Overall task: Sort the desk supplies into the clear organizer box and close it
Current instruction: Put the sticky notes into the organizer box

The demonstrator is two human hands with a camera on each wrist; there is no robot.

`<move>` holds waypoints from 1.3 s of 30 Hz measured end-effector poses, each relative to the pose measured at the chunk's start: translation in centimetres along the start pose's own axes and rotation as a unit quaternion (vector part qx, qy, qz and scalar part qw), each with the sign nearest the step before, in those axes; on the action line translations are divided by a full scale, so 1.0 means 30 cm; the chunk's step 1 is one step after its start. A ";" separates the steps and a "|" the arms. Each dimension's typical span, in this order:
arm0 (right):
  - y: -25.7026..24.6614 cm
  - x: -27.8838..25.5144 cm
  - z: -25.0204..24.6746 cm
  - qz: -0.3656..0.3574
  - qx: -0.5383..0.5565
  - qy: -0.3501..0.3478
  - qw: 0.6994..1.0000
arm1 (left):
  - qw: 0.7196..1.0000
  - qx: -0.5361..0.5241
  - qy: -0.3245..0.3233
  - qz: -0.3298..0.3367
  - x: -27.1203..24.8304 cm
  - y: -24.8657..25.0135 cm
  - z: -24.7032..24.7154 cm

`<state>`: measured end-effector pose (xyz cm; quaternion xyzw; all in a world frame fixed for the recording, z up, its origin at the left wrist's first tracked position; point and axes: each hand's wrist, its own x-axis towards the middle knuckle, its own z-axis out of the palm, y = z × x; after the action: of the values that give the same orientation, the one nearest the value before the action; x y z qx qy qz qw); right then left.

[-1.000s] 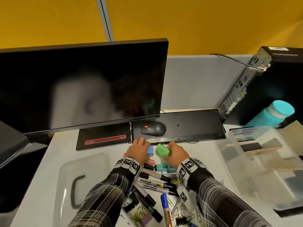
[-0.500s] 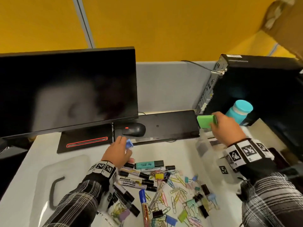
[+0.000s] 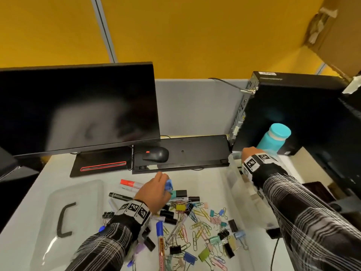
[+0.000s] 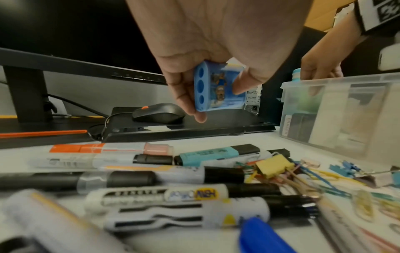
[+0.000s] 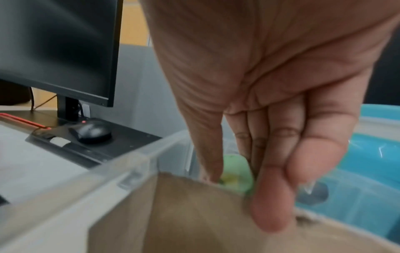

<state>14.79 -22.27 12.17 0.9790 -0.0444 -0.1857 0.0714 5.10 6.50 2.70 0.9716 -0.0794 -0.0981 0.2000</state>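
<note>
My left hand pinches a blue sharpener a little above the pile of markers and coloured clips. The left wrist view shows the left hand with thumb and fingers round the blue sharpener. My right hand reaches down into the far corner of the clear organizer box. There, in the right wrist view, the right hand has thumb and fingers either side of a green block, behind a cardboard divider. The box lid lies at the left.
A black mouse sits on an overturned keyboard behind the pile. The monitor stands at back left. A computer tower and a teal bottle stand right behind the box.
My right hand carried the green block from the pile to the right and lowered it into the box's far corner. The left hand lifted the blue sharpener slightly.
</note>
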 end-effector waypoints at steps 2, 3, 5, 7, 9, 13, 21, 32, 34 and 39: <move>-0.006 0.007 0.017 -0.010 -0.009 0.012 1.000 | 1.000 -0.007 -0.005 -0.002 -0.023 0.022 0.014; -0.005 0.010 0.024 -0.013 -0.018 0.014 1.000 | 1.000 -0.005 -0.007 -0.003 -0.032 0.030 0.019; 0.006 0.013 0.041 -0.017 -0.013 0.009 1.000 | 1.000 0.006 -0.012 -0.001 -0.049 0.047 0.026; 0.025 0.027 0.053 -0.015 0.009 0.009 1.000 | 1.000 0.009 -0.012 0.002 -0.060 0.063 0.031; 0.051 0.043 0.058 -0.006 0.054 -0.015 0.998 | 1.000 0.004 -0.009 0.003 -0.063 0.072 0.040; 0.108 0.076 0.078 -0.011 0.132 -0.029 0.991 | 1.000 -0.025 0.003 0.000 -0.048 0.098 0.053; 0.159 0.003 0.052 -0.117 0.355 0.010 0.927 | 0.980 -0.181 0.081 0.029 0.069 0.304 0.013; 0.296 0.068 0.092 -0.115 0.535 -0.058 0.835 | 0.950 -0.297 0.089 0.050 0.222 0.597 0.096; 0.343 0.123 0.117 -0.033 0.444 0.020 0.895 | 0.973 -0.218 0.056 0.048 0.224 0.602 0.139; 0.355 0.172 0.155 0.037 0.265 0.008 0.963 | 0.988 -0.137 -0.002 0.068 0.204 0.586 0.214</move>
<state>17.22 -33.94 7.71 0.9620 -0.1272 -0.1572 -0.1837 7.58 -13.03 3.06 0.9272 -0.1311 -0.0964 0.3375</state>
